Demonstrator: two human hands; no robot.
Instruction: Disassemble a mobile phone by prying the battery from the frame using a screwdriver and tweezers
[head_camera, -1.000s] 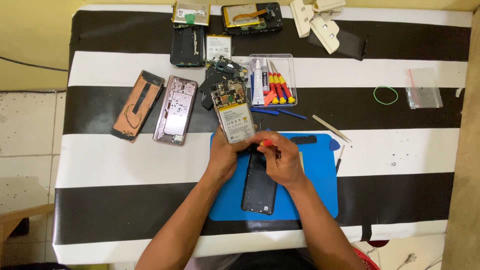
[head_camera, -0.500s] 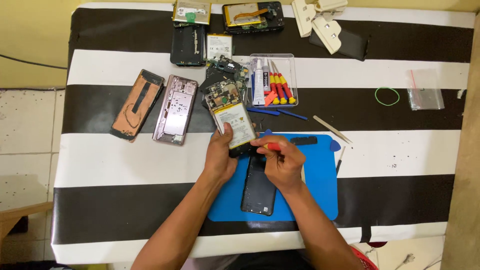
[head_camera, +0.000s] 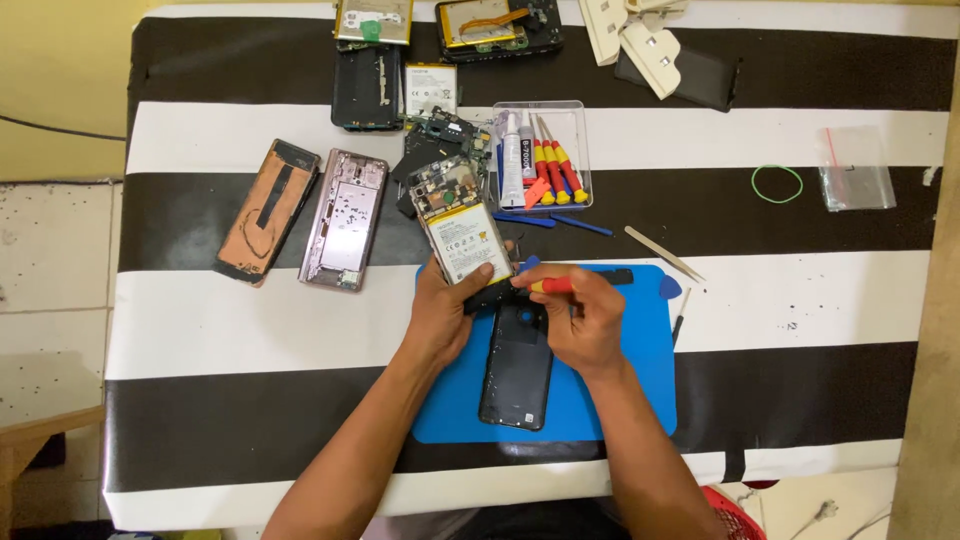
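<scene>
Head view: the left hand (head_camera: 440, 315) grips the lower end of an opened phone (head_camera: 460, 225), its fingers clamped on the edges, thumb on the white battery face. The phone lies tilted at the upper edge of the blue mat (head_camera: 620, 400), partly over the black-and-white striped desk (head_camera: 200, 320). The right hand (head_camera: 585, 320) has its fingers closed round a small screwdriver with a red and yellow handle (head_camera: 552, 285), the tip aimed at the phone's bottom end.

The open phone looks light and stiff but fragile: bare circuit board and battery face up, so the side frame is the safer place to hold, not the components. The screwdriver is thin and light, likely apt to slip off tiny screws.

Just below the hands lies a black back cover (head_camera: 518, 370) on the mat. Beyond the phone stands a clear tray of screwdrivers (head_camera: 545, 150), close by, with loose boards beside it. To the left rest a pinkish phone frame (head_camera: 345, 220) and a copper-coloured back panel (head_camera: 268, 210). Tweezers (head_camera: 662, 253) and a green rubber band (head_camera: 777, 183) lie to the right, well apart.
</scene>
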